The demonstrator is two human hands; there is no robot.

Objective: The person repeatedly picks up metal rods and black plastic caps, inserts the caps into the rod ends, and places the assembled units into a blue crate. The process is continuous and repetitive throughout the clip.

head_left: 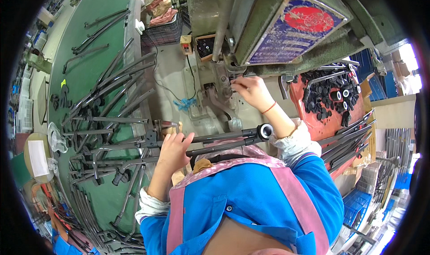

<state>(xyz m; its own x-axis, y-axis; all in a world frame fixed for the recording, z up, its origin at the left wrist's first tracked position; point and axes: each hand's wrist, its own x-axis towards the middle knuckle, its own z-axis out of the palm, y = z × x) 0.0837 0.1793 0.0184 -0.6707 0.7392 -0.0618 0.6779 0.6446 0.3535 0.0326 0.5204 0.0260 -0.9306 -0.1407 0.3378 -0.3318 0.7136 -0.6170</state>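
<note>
My left hand [174,153] is closed around a black metal tube frame [219,144] lying across my lap, close to a dark bracket on it. At the right end of that frame sits a black fitting with a white ring [265,131]. My right hand [254,93] reaches to the press tooling [224,78], below the ram of a green machine [264,26]. Its fingers are pinched together at the tooling's right side; whatever they hold is hidden. A bent metal lever [219,103] slants down from the tooling.
A green conveyor belt [96,35] at left carries many black tubes [121,91]. Small black parts [322,98] are heaped on a red surface at right, with more tubes [349,141] beside them. Near the machine stand a small parts box [205,47] and a blue rag [184,103].
</note>
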